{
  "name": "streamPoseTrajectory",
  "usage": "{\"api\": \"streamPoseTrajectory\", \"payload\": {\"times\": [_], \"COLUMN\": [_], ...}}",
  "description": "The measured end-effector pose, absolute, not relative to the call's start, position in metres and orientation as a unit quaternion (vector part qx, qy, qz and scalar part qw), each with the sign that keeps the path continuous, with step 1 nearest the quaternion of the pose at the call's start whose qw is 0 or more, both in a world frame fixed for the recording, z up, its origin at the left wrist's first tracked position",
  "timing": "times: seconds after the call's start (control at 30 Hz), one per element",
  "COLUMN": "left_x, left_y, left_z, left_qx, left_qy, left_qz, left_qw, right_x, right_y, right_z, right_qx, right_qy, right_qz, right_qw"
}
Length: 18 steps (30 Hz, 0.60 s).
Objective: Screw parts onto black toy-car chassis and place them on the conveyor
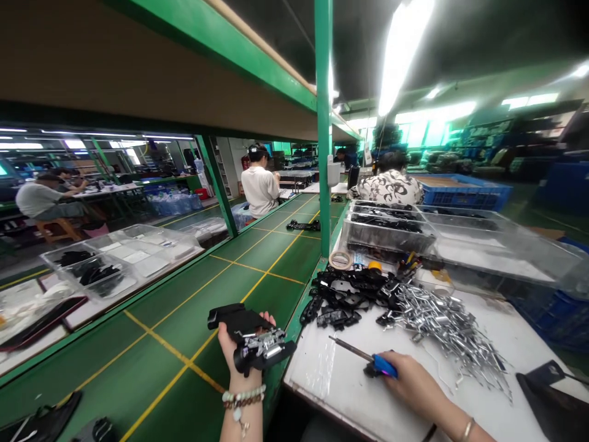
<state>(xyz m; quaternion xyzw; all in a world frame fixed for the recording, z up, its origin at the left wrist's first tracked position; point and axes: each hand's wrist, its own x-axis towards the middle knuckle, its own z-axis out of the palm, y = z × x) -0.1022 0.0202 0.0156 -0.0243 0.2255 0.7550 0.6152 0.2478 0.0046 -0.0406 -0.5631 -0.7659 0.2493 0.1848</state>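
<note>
My left hand (229, 350) is closed around a black plastic assembly (239, 320) with silvery metal parts set in it, held up over the edge of the green conveyor belt (184, 331). In my right hand (409, 380) is a screwdriver (356, 351) with a blue handle, its long shaft pointing left above the white worktable (340, 393). A small black piece (370, 370) shows by the right fingertips; whether it is held or lies on the table I cannot tell. Beyond the screwdriver lie a heap of black plastic parts (343, 298) and a pile of thin metal pieces (448, 325).
A green post (324, 153) rises at the belt's right edge, under a shelf. Clear plastic bins (389, 233) stand behind the piles, near a tape roll (341, 260). Farther down the belt lies another black assembly (304, 226). Co-workers (260, 187) sit along the line.
</note>
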Motion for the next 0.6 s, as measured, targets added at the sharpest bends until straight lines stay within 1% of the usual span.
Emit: {"api": "streamPoseTrajectory", "payload": {"times": [0.2, 0.43, 0.5, 0.6], "left_x": [-0.095, -0.105, -0.105, -0.096], "left_y": [0.010, -0.004, -0.006, -0.005], "left_z": [0.036, 0.045, 0.047, 0.053], "left_qx": [-0.031, -0.049, -0.054, -0.059], "left_qy": [0.220, 0.220, 0.220, 0.222], "left_qz": [0.766, 0.776, 0.778, 0.778], "left_qw": [0.604, 0.589, 0.586, 0.585], "right_x": [0.259, 0.276, 0.280, 0.277], "right_y": [0.006, 0.025, 0.023, 0.017], "right_z": [-0.039, -0.040, -0.043, -0.040], "right_qx": [-0.497, -0.452, -0.475, -0.529], "right_qy": [-0.800, -0.814, -0.794, -0.730], "right_qz": [0.299, 0.345, 0.354, 0.371], "right_qw": [0.154, 0.114, 0.138, 0.222]}}
